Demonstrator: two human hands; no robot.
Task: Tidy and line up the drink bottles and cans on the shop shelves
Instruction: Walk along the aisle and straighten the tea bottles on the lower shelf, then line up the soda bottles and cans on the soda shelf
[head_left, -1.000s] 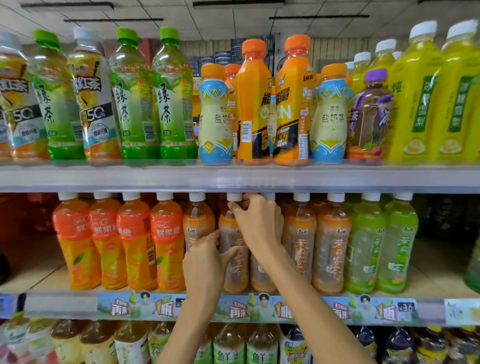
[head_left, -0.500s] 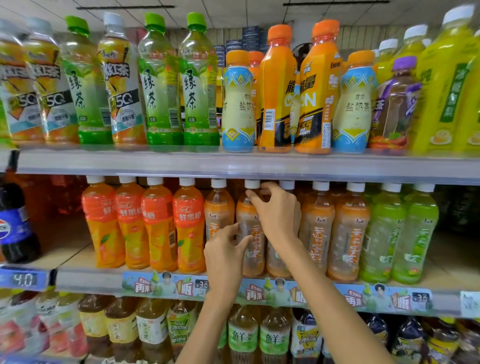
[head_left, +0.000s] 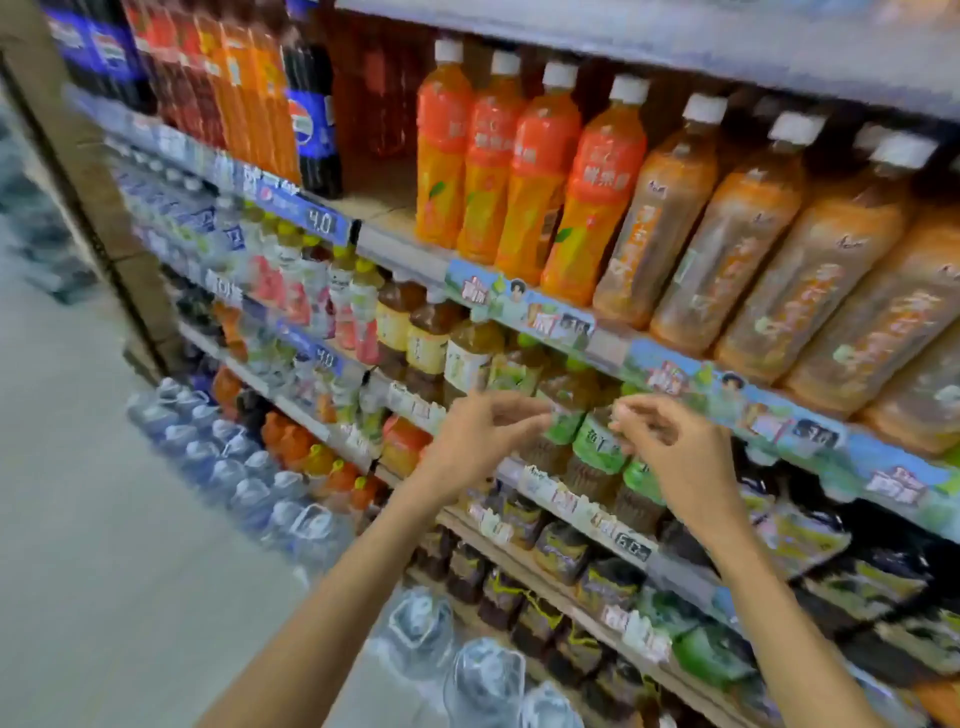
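Fingers half-curled, empty: my left hand (head_left: 480, 431) and right hand (head_left: 670, 441) approach green-labelled tea bottles (head_left: 597, 441) at twelve o'clock, for straightening.

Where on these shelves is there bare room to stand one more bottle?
One free patch: bare shelf board between the cola bottle and the orange juice bottles. Rightward, the tea bottles stand packed together; the lower shelves look crowded.

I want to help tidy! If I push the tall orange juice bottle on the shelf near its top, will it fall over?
Probably, yes. The orange juice bottle is tall and narrow, so a push near its white cap would likely tip it. It looks full, so it is probably heavy, and its neighbours stand close enough to be knocked. Pushing low down seems safer.
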